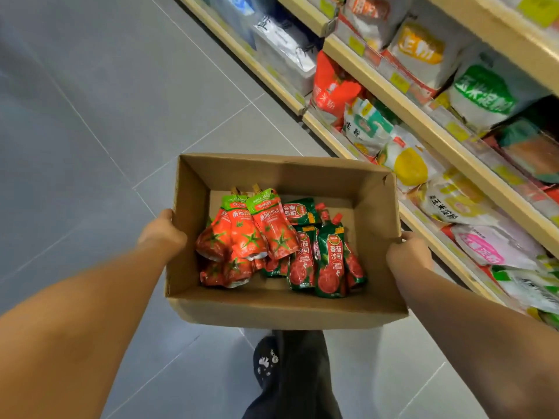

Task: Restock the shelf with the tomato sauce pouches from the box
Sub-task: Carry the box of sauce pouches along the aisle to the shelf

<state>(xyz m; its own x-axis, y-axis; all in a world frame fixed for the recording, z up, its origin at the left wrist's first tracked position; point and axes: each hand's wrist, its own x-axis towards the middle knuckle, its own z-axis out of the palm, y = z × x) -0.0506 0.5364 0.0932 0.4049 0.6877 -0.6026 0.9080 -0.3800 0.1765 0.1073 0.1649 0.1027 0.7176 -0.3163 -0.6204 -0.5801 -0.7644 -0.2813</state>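
An open cardboard box (284, 309) hangs in front of me above the floor. My left hand (161, 234) grips its left wall and my right hand (408, 255) grips its right wall. Inside lie several tomato sauce pouches: red ones with green tops (251, 234) on the left, dark green ones with red labels (329, 261) on the right. The shelf (390, 95) runs along the right side, its wooden edges slanting across the view.
The shelf levels hold bags of flour and starch (481, 95) in white, red, yellow and green packaging. Grey floor tiles (106, 116) spread to the left. My dark trouser leg and shoe (272, 364) show below the box.
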